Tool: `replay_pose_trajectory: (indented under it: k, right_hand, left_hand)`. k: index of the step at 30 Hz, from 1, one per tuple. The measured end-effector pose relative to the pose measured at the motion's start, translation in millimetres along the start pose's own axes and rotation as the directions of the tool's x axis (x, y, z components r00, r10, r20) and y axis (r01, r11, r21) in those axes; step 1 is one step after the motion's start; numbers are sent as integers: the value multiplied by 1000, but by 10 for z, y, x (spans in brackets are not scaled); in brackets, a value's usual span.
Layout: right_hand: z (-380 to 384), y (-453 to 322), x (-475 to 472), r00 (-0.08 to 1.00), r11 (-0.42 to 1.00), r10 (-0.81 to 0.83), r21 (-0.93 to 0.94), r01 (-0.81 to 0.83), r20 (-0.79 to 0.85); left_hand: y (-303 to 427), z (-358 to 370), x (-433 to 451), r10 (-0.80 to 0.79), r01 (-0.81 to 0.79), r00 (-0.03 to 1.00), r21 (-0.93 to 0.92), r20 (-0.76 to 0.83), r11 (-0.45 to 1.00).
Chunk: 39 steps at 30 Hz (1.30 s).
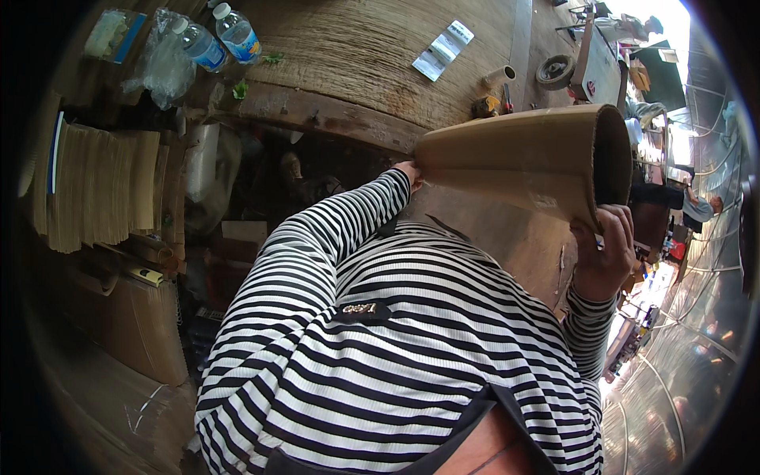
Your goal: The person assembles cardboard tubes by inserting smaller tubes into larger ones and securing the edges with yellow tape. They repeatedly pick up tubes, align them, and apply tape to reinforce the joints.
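Note:
A brown cardboard box sleeve (510, 157), bent into a tube, lies across in front of my chest, its open end facing the right. The fingers of my right hand (605, 252) grip the lower edge of that open end. At the other end, near the wooden table's edge, my left hand (411, 173) holds the cardboard's lower corner; its fingertips are partly hidden. The far side of the sleeve overlaps the wooden table (344, 59). Just beyond it are a roll of tape (485, 107), a tool with a red handle (507, 98) and a short cardboard tube (500, 75).
Two water bottles (238, 34) and a clear plastic bag (163, 65) lie at the table's far left. A printed paper (443, 50) rests further right. Stacked cardboard sheets (101, 184) stand at left. A wheel (555, 72) and another person (697, 205) are at right.

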State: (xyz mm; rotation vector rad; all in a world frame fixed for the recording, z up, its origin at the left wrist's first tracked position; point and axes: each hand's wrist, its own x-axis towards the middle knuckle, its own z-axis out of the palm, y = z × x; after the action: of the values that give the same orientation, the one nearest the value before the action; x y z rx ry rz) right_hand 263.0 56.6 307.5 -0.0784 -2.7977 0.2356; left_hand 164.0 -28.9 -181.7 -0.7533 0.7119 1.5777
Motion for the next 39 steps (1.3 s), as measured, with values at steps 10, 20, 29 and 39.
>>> replay_pose_trajectory:
  k: [10, 20, 29, 39]
  right_hand:
    - [116, -32, 240, 992, 988, -122, -88, 124, 28]
    - [-8, 21, 383, 998, 997, -66, -40, 66, -4]
    - [154, -84, 324, 994, 991, -103, -84, 106, 31]
    - [-392, -103, 348, 1000, 998, -3, -59, 3, 4]
  left_hand:
    - [97, 338, -683, 121, -120, 991, -18, 53, 993]
    - [-97, 119, 358, -26, 26, 1000, -19, 10, 999]
    - [-203, -76, 231, -147, 146, 979, -21, -142, 989]
    - [-20, 376, -698, 44, -45, 993, 6, 112, 999]
